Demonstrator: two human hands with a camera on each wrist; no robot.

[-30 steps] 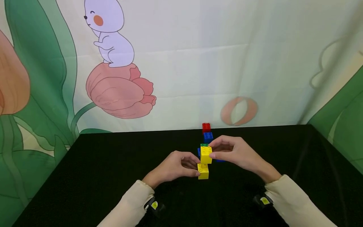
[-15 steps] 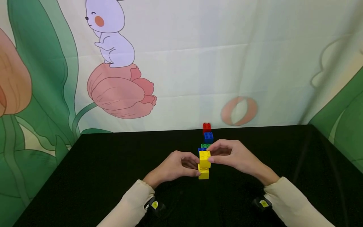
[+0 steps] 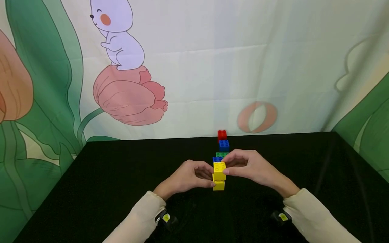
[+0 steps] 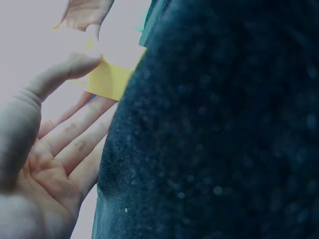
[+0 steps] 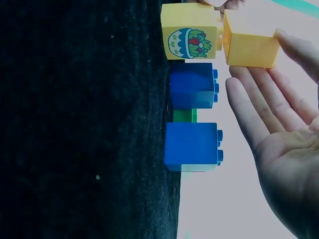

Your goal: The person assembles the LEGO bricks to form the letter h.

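Note:
My left hand (image 3: pixel 188 177) pinches a yellow toy building brick (image 3: pixel 218 185) standing on the black table, its thumb (image 4: pixel 82 64) against one side. In the right wrist view this lower yellow brick (image 5: pixel 187 32) bears a printed picture of a filled bowl. My right hand (image 3: pixel 253 168) grips a second yellow brick (image 3: pixel 219 171) between thumb and fingers. That upper brick (image 5: pixel 251 40) sits right at the studs of the lower one, nearly lined up with it, a narrow gap showing between them. Its underside faces the studs.
Beyond the hands, a blue brick (image 3: pixel 216 159), a green brick (image 3: pixel 222 154), another blue brick (image 3: pixel 224 145) and a red brick (image 3: pixel 222 135) run back toward the table's far edge. A further blue brick (image 5: pixel 192 147) shows in the right wrist view. A printed curtain (image 3: pixel 194 77) hangs behind.
My right hand has lowered the upper yellow brick toward the lower one, uncovering more of the green brick behind. My left hand has stayed at the lower brick.

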